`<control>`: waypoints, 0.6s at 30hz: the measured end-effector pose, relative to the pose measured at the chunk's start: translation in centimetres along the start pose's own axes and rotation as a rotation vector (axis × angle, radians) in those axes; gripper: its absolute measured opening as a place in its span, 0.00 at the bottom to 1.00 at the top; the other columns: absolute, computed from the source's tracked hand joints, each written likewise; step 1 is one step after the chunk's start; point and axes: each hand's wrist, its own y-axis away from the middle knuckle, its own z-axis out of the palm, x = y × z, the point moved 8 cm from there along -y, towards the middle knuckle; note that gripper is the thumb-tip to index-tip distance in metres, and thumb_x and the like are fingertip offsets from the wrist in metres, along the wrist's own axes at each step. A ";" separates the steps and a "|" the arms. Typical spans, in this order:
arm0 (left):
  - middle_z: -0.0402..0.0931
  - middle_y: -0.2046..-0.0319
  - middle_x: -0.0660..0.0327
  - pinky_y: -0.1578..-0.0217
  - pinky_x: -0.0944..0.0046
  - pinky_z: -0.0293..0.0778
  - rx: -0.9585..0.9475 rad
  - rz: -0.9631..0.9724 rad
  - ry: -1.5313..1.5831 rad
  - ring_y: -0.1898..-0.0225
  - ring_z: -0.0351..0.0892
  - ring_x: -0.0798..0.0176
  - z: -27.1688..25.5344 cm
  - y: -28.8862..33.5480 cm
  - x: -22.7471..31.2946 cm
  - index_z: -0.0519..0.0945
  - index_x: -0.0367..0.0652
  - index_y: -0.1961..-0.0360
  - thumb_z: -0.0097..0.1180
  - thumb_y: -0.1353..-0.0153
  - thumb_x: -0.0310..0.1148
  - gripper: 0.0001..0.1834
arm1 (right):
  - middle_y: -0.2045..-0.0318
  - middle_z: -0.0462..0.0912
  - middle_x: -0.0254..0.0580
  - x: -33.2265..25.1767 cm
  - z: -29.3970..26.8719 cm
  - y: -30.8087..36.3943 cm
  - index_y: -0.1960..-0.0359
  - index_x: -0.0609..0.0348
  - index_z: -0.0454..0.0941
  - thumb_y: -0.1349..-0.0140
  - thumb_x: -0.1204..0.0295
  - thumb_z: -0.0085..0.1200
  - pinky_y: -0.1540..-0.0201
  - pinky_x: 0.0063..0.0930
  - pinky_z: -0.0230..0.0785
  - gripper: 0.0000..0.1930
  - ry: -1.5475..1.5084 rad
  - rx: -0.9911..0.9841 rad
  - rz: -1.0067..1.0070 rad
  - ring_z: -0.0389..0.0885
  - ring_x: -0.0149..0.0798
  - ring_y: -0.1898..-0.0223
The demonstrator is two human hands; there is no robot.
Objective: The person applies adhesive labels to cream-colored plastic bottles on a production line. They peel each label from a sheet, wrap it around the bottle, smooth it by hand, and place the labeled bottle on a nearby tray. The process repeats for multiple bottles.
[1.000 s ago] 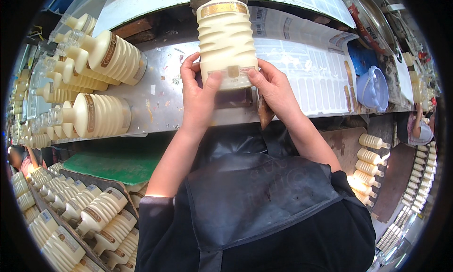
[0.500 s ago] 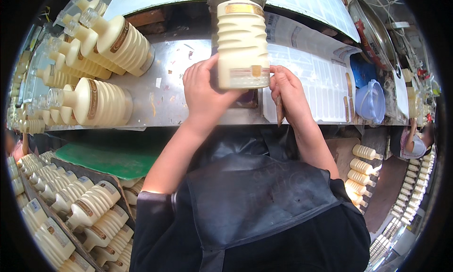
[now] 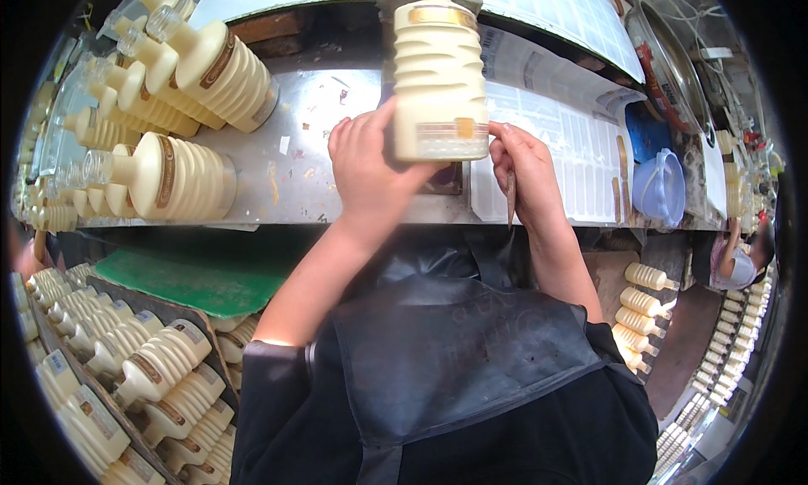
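A cream glass bottle (image 3: 440,72) with wavy ridges lies on its side over the bench, its neck pointing away from me. My left hand (image 3: 366,158) is wrapped around its left side near the base. A gold-and-brown band circles the shoulder, and a striped label (image 3: 438,131) with an orange patch runs along the base end. At the base's right edge, the fingertips of my right hand (image 3: 528,161) touch or nearly touch this label. That hand is closed on a thin brown pointed strip (image 3: 511,197) hanging below the fingers; its exact kind is unclear.
Several similar bottles (image 3: 181,178) lie at the bench's left, with more in crates (image 3: 160,359) below. White label sheets (image 3: 555,157) cover the right side. Beyond them are a lilac bucket (image 3: 659,189) and a metal basin (image 3: 669,55). Another person (image 3: 736,258) is at far right.
The bottle and my left hand have shifted slightly right in view. My right hand has turned a little, and the brown strip hangs more upright.
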 end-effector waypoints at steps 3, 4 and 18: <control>0.78 0.44 0.53 0.36 0.54 0.65 -0.124 -0.158 0.144 0.42 0.76 0.53 0.8 0.6 -1.8 0.73 0.36 0.34 0.77 0.48 0.36 0.41 | 0.73 0.76 0.27 -1.2 -0.1 0.9 0.42 0.68 0.82 0.29 0.69 0.49 0.71 0.16 0.60 0.19 0.025 -0.018 -0.046 0.67 0.21 0.74; 0.77 0.40 0.52 0.34 0.56 0.66 -0.182 -0.225 0.202 0.37 0.75 0.54 1.2 0.9 -2.4 0.71 0.34 0.31 0.75 0.45 0.32 0.41 | 0.73 0.77 0.28 -1.5 -0.1 1.2 0.41 0.68 0.81 0.30 0.71 0.48 0.73 0.15 0.59 0.20 0.029 -0.028 -0.060 0.67 0.20 0.76; 0.72 0.42 0.54 0.39 0.59 0.71 -0.220 -0.343 0.467 0.42 0.76 0.60 1.9 1.4 -3.4 0.68 0.36 0.28 0.69 0.40 0.26 0.39 | 0.71 0.77 0.29 -2.2 0.8 1.9 0.36 0.64 0.79 0.33 0.76 0.47 0.69 0.15 0.62 0.24 0.110 -0.098 -0.177 0.67 0.20 0.74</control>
